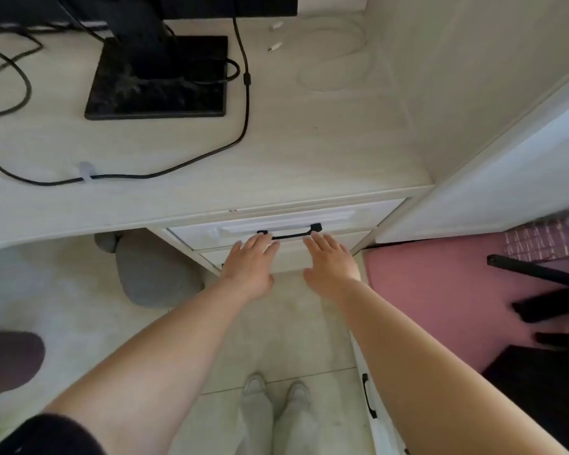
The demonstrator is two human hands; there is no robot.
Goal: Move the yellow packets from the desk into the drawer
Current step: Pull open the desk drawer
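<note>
Logged black cable [112,176] at 9 o'clock of frame and monitor base [158,93] at 11, both on desk [309,142]. Found no yellow packets on the visible desk top (inside drawer or off-frame, could not tell). Marked left hand [252,266] at 7 o'clock of handle [289,236], with fingers straight, palm down, nothing held, fingertips at handle's left end. Noted drawer [204,234] front flush or nearly flush with cabinet. Marked right hand [330,264] at 5 o'clock of handle, likewise flat and empty, fingertips by handle's right end. Tagged pink mat [440,290] at 3 o'clock. Judged step as flat-handed push on drawer front, so probably closing stage with packets inside. Judged next move, if so: press evenly with both hands until flush. If opening instead: curl fingers under handle, pull toward 6 o'clock.
</note>
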